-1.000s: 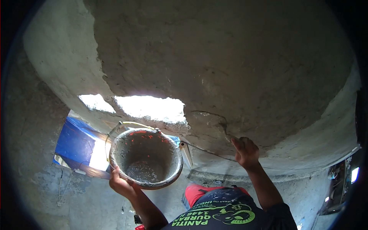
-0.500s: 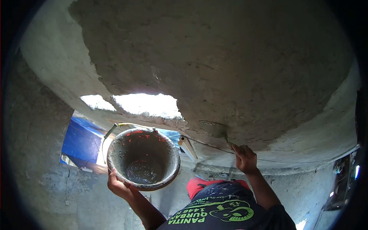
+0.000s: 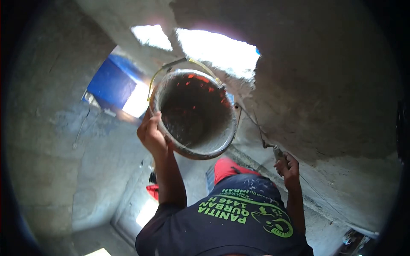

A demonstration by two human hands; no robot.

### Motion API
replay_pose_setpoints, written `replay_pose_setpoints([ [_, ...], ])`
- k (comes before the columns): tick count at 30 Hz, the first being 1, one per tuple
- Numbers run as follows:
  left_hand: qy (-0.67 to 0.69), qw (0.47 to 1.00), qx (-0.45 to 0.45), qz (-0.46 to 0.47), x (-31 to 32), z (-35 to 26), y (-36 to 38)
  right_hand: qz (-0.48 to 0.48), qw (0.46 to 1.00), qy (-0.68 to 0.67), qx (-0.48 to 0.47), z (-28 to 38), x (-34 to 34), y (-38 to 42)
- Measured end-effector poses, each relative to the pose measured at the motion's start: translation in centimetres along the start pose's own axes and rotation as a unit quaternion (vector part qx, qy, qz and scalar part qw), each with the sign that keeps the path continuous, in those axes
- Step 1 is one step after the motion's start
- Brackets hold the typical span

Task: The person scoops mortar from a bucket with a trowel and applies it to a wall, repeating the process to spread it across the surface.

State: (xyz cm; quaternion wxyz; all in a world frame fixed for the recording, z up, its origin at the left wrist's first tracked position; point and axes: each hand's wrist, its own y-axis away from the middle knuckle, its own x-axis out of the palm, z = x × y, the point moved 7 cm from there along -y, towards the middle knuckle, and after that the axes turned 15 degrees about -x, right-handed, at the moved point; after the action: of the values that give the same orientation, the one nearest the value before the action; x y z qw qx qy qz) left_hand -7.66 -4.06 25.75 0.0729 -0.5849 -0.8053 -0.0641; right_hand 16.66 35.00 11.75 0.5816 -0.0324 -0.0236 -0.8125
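My left hand [image 3: 152, 134] grips the rim of a mortar-stained bucket [image 3: 194, 115] at its left side, thumb over the edge. The bucket's mouth faces the camera; its inside is dark, with orange-red marks near the rim and grey residue. Its wire handle [image 3: 177, 63] stands up beyond the rim. To the right, my right hand [image 3: 289, 170] is closed around the grip of a trowel [image 3: 278, 152]. The trowel's thin blade shows nearly edge-on, close to the plastered wall [image 3: 324, 94]; whether they touch is unclear.
Bright ragged openings [image 3: 220, 49] break the wall above the bucket. A blue panel [image 3: 112, 81] shows in an opening at the left. Below are my dark printed shirt [image 3: 222, 217] and red garment [image 3: 232, 167]. A thin cable runs along the lower right wall.
The view has turned, and the wall openings now appear higher and further right. The bucket sits higher and more to the right in view. The trowel has turned from blade-flat against the wall to nearly edge-on.
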Motion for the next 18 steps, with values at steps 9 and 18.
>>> replay_pose_setpoints([
  [9, 0.13, 0.986, 0.061, 0.084, -0.1, -4.1, 1.7, 0.052, 0.995, -0.049, 0.068, -3.8, 3.7, -1.1],
  [18, -0.065, 0.941, 0.311, 0.121, 2.5, -9.7, 2.6, 0.168, 0.944, -0.234, 0.159, -1.8, 10.1, -3.3],
])
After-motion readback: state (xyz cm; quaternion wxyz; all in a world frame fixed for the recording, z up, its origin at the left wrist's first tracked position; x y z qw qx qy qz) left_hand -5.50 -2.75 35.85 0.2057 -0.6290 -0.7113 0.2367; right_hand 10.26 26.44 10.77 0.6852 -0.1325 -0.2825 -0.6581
